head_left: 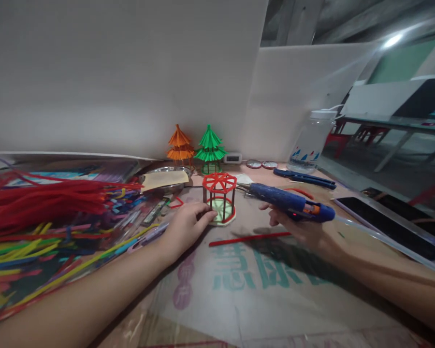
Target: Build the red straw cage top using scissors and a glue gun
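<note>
Counter (253,321): its sheet looks smooth, so the light work on it could skid under a sideways push. Heap of coloured stems (58,198), along the left edge: your left forearm lies beside it, and a sweep of the sleeve-free arm could drag stems inward. Bottle (306,145), toward the far right corner: well apart from your fingers; low risk unless an elbow swings wide. Blue glue gun (275,195): gripped in your right hand (293,222), nozzle pointing at the upper right of the frame. A red light shows on its body, so presume heat; a small slip forward could scorch the rim, string glue across the posts or burn your other hand. Clear rod (384,239) trails from the gun's rear, likely to snag on your forearm. Green tree model (210,145), just behind the frame: an overshoot could tip it. Red-topped frame (219,182), upright near mid-counter: your left hand (190,220) is closed lightly at its lower left side; too firm a pinch could bend the thin posts. Loose red stem (246,239), in front: drips could stick it down.
</note>
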### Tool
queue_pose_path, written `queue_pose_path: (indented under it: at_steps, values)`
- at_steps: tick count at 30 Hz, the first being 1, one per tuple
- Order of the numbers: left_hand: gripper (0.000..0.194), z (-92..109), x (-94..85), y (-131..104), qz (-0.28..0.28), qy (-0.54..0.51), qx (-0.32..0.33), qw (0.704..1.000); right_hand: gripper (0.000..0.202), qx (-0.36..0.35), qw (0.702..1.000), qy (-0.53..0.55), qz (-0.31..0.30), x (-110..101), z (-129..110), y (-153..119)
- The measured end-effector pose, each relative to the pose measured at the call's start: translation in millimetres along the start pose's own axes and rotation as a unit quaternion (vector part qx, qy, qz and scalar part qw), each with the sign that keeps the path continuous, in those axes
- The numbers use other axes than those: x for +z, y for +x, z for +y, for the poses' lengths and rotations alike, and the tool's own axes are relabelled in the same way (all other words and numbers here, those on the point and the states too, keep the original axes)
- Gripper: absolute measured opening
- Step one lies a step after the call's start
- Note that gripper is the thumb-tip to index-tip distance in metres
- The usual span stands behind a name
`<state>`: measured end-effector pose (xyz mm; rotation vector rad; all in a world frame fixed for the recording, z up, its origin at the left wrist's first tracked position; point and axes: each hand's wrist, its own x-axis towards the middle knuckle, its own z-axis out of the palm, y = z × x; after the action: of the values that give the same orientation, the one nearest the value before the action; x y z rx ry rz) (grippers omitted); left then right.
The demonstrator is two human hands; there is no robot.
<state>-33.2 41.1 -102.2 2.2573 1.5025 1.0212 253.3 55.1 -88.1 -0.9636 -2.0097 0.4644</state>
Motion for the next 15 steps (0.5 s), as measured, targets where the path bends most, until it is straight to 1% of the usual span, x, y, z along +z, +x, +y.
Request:
queue_pose_path:
  at_steps: [2,5,7,9,11,13,15]
  values:
    - [0.031,-1,0.7,0,0.002,0.013,0.009,1.0,0.029,0.004,0.999,0.046,0.002,9,-1,-5]
    - [0.034,-1,0.7,1,-0.009,0.03,0.009,0.999,0.036,-0.039,0.998,0.046,0.023,20,-3,-6]
    - [0.034,0,0.3,1,-0.015,0.039,0.011,0.999,0.036,-0.053,0.997,0.037,0.03,23,-5,-5]
    - [0.033,2,-0.4,0,-0.017,0.045,0.016,0.999,0.03,-0.049,0.998,0.019,0.034,22,-9,-5]
    - [0.032,3,-0.9,-1,-0.02,0.053,0.02,0.998,0.022,-0.024,1.0,-0.008,0.019,19,-13,-5]
    - [0.033,4,-1.2,-1,-0.026,0.063,0.029,0.997,0.018,0.001,0.999,-0.04,0.005,14,-16,-5]
    - [0.034,4,-1.4,-2,-0.032,0.073,0.036,0.996,0.017,0.0,0.998,-0.068,-0.013,11,-15,-6]
